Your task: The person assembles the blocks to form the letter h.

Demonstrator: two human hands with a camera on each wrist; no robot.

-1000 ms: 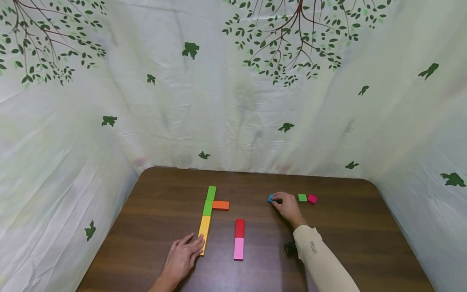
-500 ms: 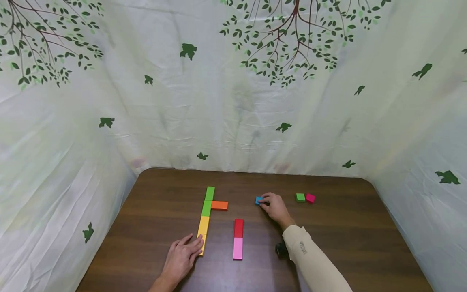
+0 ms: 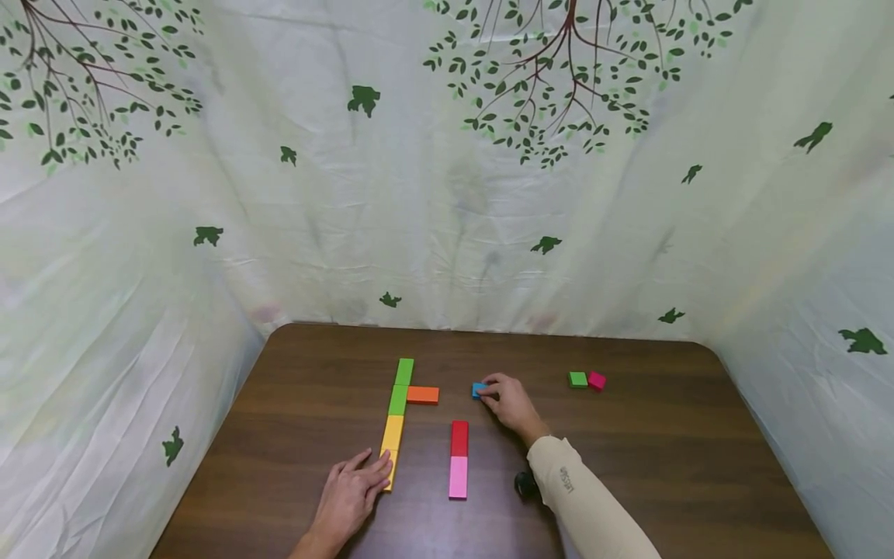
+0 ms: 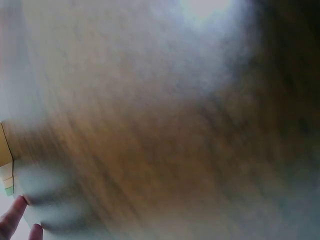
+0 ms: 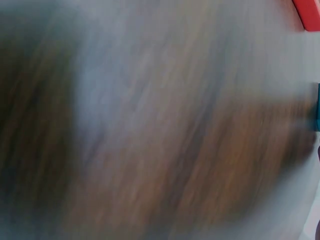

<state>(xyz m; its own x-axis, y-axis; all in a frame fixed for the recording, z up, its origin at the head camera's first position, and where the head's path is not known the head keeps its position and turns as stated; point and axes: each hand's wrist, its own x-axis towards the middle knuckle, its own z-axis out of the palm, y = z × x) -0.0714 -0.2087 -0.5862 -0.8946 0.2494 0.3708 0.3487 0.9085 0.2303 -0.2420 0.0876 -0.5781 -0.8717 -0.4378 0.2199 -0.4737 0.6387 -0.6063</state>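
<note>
My right hand (image 3: 513, 404) pinches a small blue block (image 3: 478, 390) by its right end, near the table's surface. In the right wrist view only a sliver of the blue block (image 5: 318, 107) shows at the edge. My left hand (image 3: 351, 495) rests its fingers on the nearer yellow block (image 3: 389, 480), partly covering it. That block ends a line with another yellow block (image 3: 393, 432) and two green blocks, the lower green block (image 3: 397, 400) and the upper green block (image 3: 405, 371). An orange block (image 3: 423, 396) juts rightward from the lower green one.
A red block (image 3: 459, 438) and a pink block (image 3: 458, 477) lie end to end between the hands. At the back right, a short green block (image 3: 577, 380) sits beside a magenta block (image 3: 597, 381). The brown table (image 3: 663, 466) meets a printed curtain (image 3: 447, 194) behind.
The right hand has moved left with the blue block, away from the short green and magenta blocks and closer to the orange one. The left hand has stayed in place.
</note>
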